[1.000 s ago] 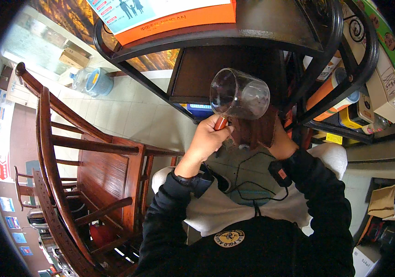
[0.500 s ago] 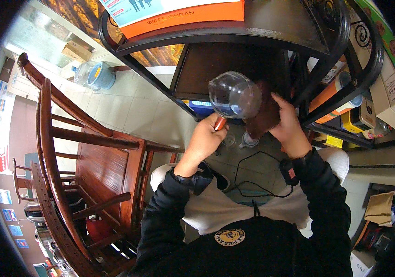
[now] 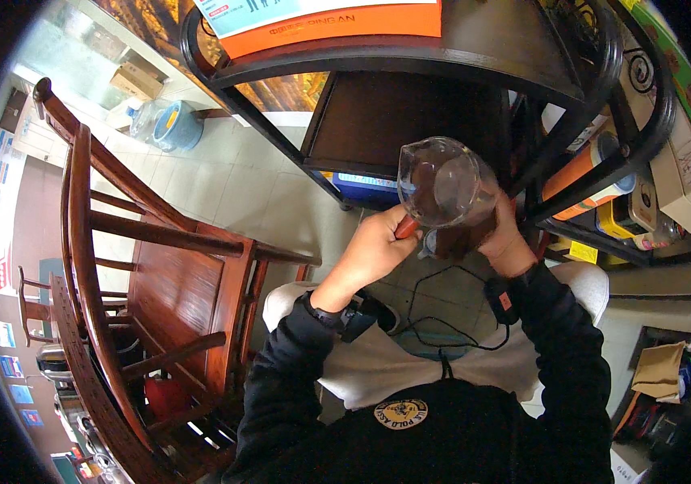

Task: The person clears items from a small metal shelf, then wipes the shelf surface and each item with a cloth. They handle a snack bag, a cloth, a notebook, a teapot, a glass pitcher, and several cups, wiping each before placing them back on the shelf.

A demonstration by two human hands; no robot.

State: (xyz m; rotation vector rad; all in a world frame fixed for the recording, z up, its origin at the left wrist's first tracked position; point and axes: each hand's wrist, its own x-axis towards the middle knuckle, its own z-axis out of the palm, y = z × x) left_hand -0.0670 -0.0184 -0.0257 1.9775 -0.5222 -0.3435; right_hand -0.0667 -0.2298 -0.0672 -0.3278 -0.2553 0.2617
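Observation:
My left hand is closed around the reddish-brown handle of a clear glass pitcher. The pitcher is tilted, its open mouth and small spout facing up toward me. On its right side, my right hand grips a dark brown cloth that lies against the glass. Part of the cloth shows through the pitcher's wall. Below, near the floor, a small clear glass piece is partly hidden by the cloth and my left hand.
A dark shelf rack stands in front, with an orange-and-white box on top. To the left is a reddish wooden chair. A black cable loops over the floor between my legs. Canisters and boxes fill the right-hand shelves.
The pitcher has moved right and slightly down, and its mouth has turned toward me. My right hand has brought the cloth lower, against the glass.

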